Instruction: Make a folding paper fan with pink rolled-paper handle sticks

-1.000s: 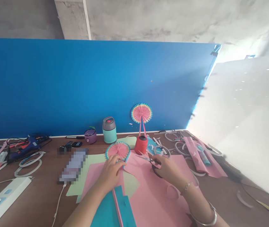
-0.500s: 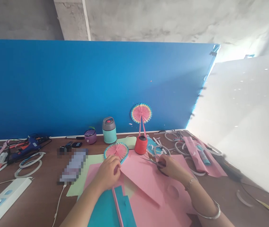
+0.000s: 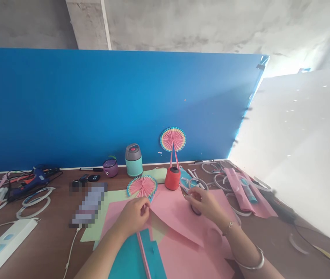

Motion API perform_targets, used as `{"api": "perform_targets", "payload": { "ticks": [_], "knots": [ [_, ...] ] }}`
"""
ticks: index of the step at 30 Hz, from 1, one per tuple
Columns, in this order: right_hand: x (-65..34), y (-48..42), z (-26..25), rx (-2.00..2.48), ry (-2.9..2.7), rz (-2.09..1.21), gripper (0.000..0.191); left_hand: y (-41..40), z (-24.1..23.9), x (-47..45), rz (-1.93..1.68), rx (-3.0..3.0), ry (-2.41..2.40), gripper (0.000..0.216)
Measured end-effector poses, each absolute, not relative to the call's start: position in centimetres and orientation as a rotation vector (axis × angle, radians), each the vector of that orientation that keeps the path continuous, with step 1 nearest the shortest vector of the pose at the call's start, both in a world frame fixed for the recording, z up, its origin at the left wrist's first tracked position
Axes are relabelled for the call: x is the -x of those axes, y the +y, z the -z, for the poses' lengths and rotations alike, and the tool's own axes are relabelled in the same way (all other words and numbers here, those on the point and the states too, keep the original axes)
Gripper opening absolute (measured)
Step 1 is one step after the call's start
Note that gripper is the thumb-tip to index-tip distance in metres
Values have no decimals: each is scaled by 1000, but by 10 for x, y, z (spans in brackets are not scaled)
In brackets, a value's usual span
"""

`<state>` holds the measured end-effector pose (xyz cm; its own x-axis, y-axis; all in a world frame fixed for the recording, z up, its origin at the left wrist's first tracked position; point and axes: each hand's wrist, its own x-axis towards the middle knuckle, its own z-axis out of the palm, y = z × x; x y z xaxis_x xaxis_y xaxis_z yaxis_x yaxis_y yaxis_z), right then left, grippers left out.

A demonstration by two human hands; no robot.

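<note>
My left hand (image 3: 134, 214) is closed, its thumb and fingers pinching the corner of a pink paper sheet (image 3: 173, 219) that lifts off the papers beneath. In my right hand (image 3: 207, 204) are scissors (image 3: 195, 210), partly hidden by the fingers, with a dark handle loop showing below them. Just beyond my left hand lies a round pleated paper fan (image 3: 142, 186), pink with a blue and yellow rim. Teal paper (image 3: 124, 257) and a thin pink strip (image 3: 143, 254) lie nearer to me.
A second pleated fan (image 3: 173, 139) stands on pink sticks behind a red thread cone (image 3: 172, 179). Along the back are a mint flask (image 3: 134, 161) and purple pot (image 3: 110, 167). A blurred phone (image 3: 89, 205), glue gun (image 3: 34, 182) and power strip (image 3: 8, 248) occupy the left; tape rolls (image 3: 198, 184) lie right.
The scissors have turned in my right hand, and their blades no longer stretch left over the pink sheet. My left hand has shifted slightly toward me with the sheet's corner.
</note>
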<state>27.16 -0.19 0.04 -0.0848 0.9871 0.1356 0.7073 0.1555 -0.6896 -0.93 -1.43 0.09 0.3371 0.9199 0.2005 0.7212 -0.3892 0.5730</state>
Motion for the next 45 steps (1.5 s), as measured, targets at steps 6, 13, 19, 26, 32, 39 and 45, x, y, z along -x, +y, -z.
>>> {"api": "perform_targets", "payload": {
  "ticks": [6,13,19,26,32,39,45],
  "knots": [
    [-241,-32,-18,1382,-2238,-764,43,-12,-6,13,-686,-2288,1660,17],
    [-230,-45,-15,1341,-2332,-790,48,-14,-10,12,-554,-2232,1692,18],
    [-230,-47,-18,1229,-2461,-623,35,-8,0,17,-681,-2088,1467,13],
    [-228,-38,-16,1380,-2459,-395,26,-1,11,24,-860,-1881,1276,25],
    [-239,-29,-13,1372,-2090,-101,13,0,3,20,-1109,-1641,1397,31],
    [-251,-24,-14,1467,-1416,-126,7,2,11,16,-962,-1777,1260,22],
    [-254,-22,-10,1389,-1228,-243,11,-12,21,6,-674,-2118,1141,57]
  ]
}}
